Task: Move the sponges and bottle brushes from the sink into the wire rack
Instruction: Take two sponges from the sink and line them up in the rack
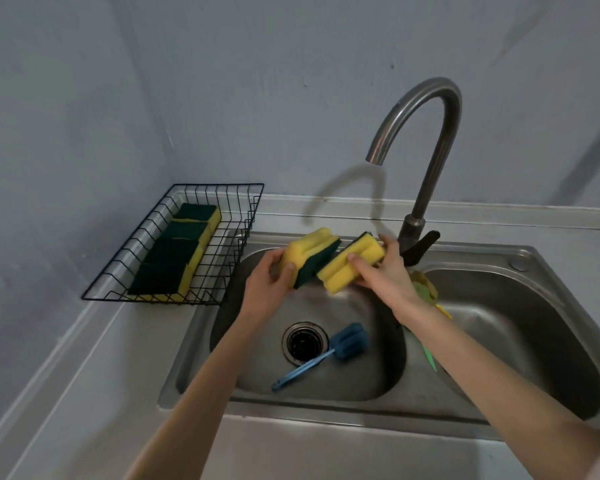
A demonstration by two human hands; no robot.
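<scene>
Head view, with the sink's left basin [257, 386] taken as reference. Both forearms reach forward over this basin. The left hand [269, 280] is clenched around one yellow-and-green sponge [307, 252], thumb on the yellow face, held above the basin's far left part. The right hand [383, 271] grips a second sponge [352, 266], thumb across its grooved yellow side, above the basin's far edge. The two sponges meet at their dark green faces, tilted toward each other in a shallow V. On the basin floor, just right of the drain [303, 341], lies a blue bottle brush [326, 355], foam head toward the right, handle pointing to the near left; it is untouched. A green-and-yellow brush [426, 289] lies over the divider at the basin's right side, largely hidden behind the right forearm; its shape cannot be judged fully. The wire rack [229, 216] sits on the table [94, 393] to the left of the basin, against the wall corner, its right end overlapping the sink rim. Four sponges [177, 254] lie in a row inside it, green sides up. The faucet [426, 168] rises behind the basin's far right corner, spout arching over the hands.
</scene>
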